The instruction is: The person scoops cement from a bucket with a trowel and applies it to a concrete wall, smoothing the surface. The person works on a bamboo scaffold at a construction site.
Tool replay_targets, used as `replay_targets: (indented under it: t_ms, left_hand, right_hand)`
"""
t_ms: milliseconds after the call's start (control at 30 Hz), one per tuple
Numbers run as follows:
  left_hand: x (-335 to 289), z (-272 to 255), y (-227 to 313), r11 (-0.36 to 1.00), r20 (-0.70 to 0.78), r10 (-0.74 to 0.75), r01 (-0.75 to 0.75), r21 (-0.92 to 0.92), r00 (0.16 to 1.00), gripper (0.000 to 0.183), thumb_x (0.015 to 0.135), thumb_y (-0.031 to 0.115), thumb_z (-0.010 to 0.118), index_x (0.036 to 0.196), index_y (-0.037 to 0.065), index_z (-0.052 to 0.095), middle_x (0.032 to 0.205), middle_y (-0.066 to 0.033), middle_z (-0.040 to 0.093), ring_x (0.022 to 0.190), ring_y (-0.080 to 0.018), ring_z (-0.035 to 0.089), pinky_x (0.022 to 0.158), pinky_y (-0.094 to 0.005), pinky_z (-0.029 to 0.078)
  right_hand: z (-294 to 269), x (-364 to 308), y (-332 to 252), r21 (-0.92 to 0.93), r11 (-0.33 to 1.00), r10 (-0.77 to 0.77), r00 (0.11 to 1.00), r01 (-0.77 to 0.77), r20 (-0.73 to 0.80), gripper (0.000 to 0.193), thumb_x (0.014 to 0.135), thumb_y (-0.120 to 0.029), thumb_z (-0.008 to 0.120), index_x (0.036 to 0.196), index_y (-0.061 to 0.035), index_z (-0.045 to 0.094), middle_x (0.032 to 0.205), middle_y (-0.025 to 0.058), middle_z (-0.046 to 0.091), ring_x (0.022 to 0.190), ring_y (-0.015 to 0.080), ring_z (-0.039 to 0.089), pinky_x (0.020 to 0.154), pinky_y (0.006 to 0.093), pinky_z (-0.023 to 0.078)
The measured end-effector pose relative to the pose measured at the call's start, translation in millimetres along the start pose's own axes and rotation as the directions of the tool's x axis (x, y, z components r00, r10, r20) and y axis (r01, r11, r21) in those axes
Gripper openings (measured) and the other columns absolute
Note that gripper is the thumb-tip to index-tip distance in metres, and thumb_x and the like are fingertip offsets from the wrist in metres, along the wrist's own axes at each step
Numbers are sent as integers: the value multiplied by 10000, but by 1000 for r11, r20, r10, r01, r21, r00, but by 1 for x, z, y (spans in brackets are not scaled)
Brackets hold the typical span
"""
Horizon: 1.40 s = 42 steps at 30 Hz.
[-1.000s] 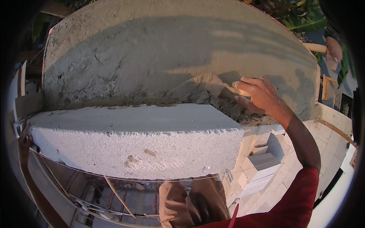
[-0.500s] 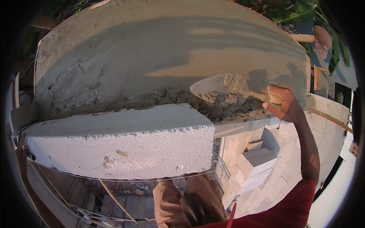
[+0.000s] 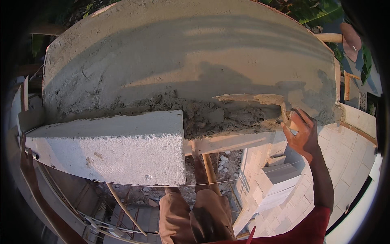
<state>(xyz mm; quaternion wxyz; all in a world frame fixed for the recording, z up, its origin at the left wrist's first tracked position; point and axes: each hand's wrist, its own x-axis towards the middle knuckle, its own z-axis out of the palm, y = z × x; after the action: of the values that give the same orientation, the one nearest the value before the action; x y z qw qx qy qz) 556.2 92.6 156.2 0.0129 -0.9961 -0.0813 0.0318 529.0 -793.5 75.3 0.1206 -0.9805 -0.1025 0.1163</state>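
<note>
The right hand [image 3: 301, 131] gripped a masonry trowel [image 3: 252, 97], its blade leftward, alongside the mortar [image 3: 219, 120]. The left hand [image 3: 27, 163], grip unclear, was at the left end of the white block [image 3: 109, 156].

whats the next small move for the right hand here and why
Probably level the mortar with the trowel: the right hand holds its handle, and the mortar beyond the white block's right end looks rough and lumpy.
</note>
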Motion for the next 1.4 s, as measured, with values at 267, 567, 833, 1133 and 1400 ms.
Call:
replay_targets:
  t_ms: [267,567,833,1133,1400]
  left_hand:
    - [-63,-15,221,999,191,32,-39,38,981,511,963,421,618,1431,217,587,1519,-47,523,1476,-262,388,1254,-530,217]
    - [-84,9,259,997,188,67,-59,-51,980,691,736,245,809,1400,196,619,1520,-56,523,1443,-271,445,1240,-552,245]
    - [-81,8,252,993,190,115,-108,-49,975,685,734,336,819,1376,179,640,1498,-79,542,1427,-288,467,1226,-574,254]
    - [-80,10,245,989,190,149,-145,-37,970,722,723,425,812,1377,171,639,1493,-94,544,1426,-299,465,1216,-577,270]
    - [-81,9,250,992,194,111,-98,-74,975,714,724,378,826,1379,166,637,1498,-93,539,1430,-297,461,1218,-571,267]
  right_hand:
    - [20,123,-36,258,962,-169,936,88,311,396,900,-298,724,1163,-11,647,1107,183,686,985,391,665,887,469,515]
    - [54,170,-71,161,946,-317,899,280,303,384,912,-215,688,1224,2,633,1182,158,677,993,404,690,852,508,552]
    - [82,145,-78,-37,873,-471,860,486,194,368,827,-86,706,1186,-37,647,1136,150,643,998,338,678,821,476,552]
    - [63,129,-78,32,911,-407,886,410,223,462,831,34,672,1278,-52,597,1276,122,600,1224,356,608,972,475,496]
    - [68,135,-84,11,896,-435,871,444,228,478,832,25,674,1292,-66,582,1345,138,574,1232,390,602,949,517,519]
